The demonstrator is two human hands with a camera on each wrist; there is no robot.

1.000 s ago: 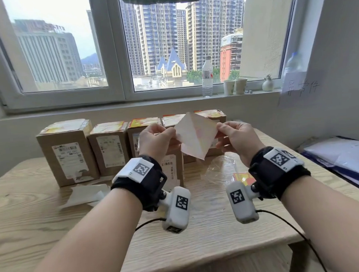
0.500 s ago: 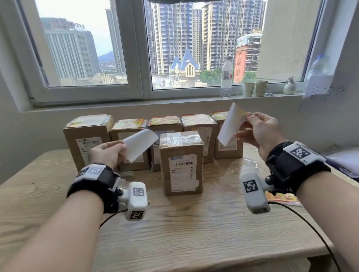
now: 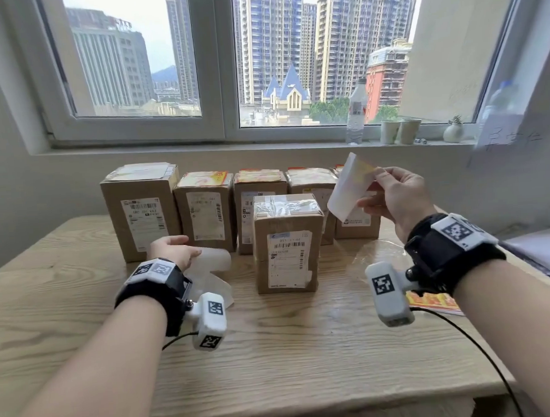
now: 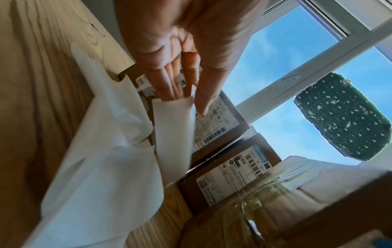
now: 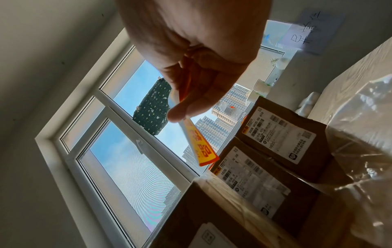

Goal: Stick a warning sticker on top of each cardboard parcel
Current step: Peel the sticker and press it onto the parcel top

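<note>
Several brown cardboard parcels [image 3: 143, 213] stand in a back row, each with a yellow-red sticker [image 3: 201, 179] on top. One parcel [image 3: 286, 256] stands alone in front of them; its top shows only clear tape. My right hand [image 3: 375, 183] is raised above and right of it and pinches a peeled warning sticker [image 3: 349, 187], seen yellow-red in the right wrist view [image 5: 201, 146]. My left hand [image 3: 196, 253] is low at the table, left of the front parcel. Its nearly straight fingers [image 4: 169, 80] pinch the top edge of a white backing paper [image 4: 171, 127].
Loose white backing papers [image 3: 219, 289] lie on the wooden table [image 3: 276, 353] under my left hand. A sticker sheet [image 3: 434, 303] and clear plastic wrap [image 3: 376, 253] lie at the right. A bottle [image 3: 356, 113] and cups stand on the sill.
The hands came apart: the left took the white backing down to the table at the left, while the right kept the sticker raised at the right.
</note>
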